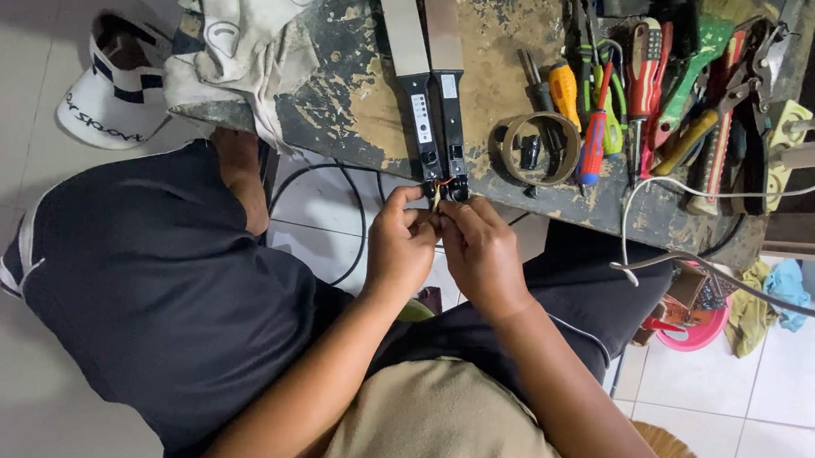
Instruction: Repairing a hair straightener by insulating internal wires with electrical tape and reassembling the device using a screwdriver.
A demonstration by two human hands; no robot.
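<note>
I am working at the near edge of the workbench (358, 111), both hands meeting at the bottom end of the split-open hair straightener (432, 87). Its two long black arms with metal plates are lying side by side on the worn top, plates pointing away from me, the hinge end hanging right at the bench edge above my lap. My left hand (402, 243) is curling its fingers nearly closed, the tips pinching at the small wires (439, 195) that are poking out of the hinge end. My right hand (482, 253) is doing the same from the other side, fingers bent tight and pressing in against the left ones; I cannot tell whether it is gripping a wire or only steadying.

Just right of the straightener, a brown tape roll (535, 148) is lying flat. Beyond it, a heap of tools (657, 84) is piling up: screwdrivers with orange, red and blue handles, and pliers. A crumpled cloth (249, 27) is draping over the bench's left corner, and a white cap (116, 84) is sitting on the floor beside it. A white cable (716, 188) is trailing off the right edge.
</note>
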